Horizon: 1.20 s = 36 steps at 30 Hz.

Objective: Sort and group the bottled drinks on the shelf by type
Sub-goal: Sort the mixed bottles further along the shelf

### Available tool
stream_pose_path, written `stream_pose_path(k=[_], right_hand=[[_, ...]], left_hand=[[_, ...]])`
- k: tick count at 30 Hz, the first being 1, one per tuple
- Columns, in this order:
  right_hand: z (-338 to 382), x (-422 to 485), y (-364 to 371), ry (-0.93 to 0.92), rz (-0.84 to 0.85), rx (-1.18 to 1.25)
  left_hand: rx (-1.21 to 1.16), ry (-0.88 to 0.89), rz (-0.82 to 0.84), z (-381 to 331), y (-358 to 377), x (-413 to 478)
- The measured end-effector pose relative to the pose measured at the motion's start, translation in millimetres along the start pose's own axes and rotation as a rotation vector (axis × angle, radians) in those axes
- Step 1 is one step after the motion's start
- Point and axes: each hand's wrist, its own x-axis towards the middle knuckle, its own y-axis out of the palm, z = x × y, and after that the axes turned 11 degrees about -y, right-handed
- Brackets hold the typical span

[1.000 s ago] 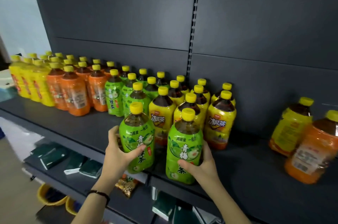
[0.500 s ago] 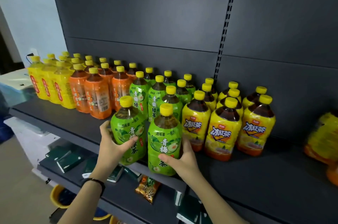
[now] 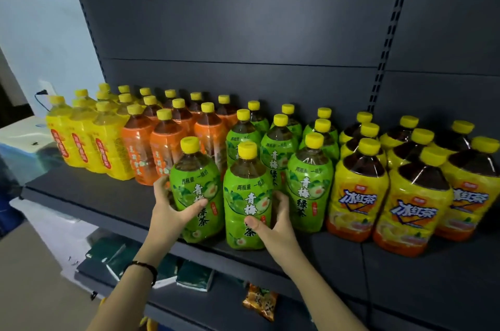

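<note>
Change noted: the left green plum tea bottle [image 3: 197, 187] and the right green plum tea bottle [image 3: 247, 195] are now sitting at the front edge of the shelf [image 3: 89, 195], directly ahead of the green tea group [image 3: 308, 184]; a second ago both were sitting further right, in front of the iced black tea bottles [image 3: 357, 195]; half a second ago they were partway across.

Bearing on the task: the pair is arriving at its own kind; the left one is partly overlapping the orange-label bottles [image 3: 165, 146] behind it, so in my judgement a small shift rightward or backward is remaining before the green block is reading clean; whether the bases are resting on the shelf or hanging just above it cannot be told.

Hands: the left hand [image 3: 170, 214] is gripping the left bottle around its lower label, thumb lying across the front, fingers curling round the far side; the right hand [image 3: 276, 225] is gripping the right bottle likewise, thumb pressing the front label, fingers wrapping the right flank and lying just beside the nearest shelved green bottle; neither hand is standing wide.

Remaining stock: the yellow-label bottles [image 3: 81, 144] are occupying the far left; orange, green and iced black tea are following in order to the right.
</note>
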Motion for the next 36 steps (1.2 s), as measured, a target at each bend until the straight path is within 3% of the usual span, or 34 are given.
stream_pose_path(k=[7,14,19,23,28,36], right_hand=[[0,15,33,-0.032,-0.140,-0.109],[25,16,47,-0.179,-0.300,-0.419],[60,35,43,-0.247,-0.221,-0.567],[69,42,35,-0.207,-0.150,-0.843],[69,47,25,-0.267,-0.207,-1.264],[61,59,24,-0.262,-0.325,-1.427]], left_hand=[[-0.053,0.031,0.123,11,-17,28],[-0.093,0.090,0.186,12,-13,42],[-0.100,0.123,0.252,11,-14,51],[-0.116,0.146,0.329,11,-13,63],[-0.130,0.168,0.390,9,4,74],[-0.167,0.171,0.459,3,32,93]])
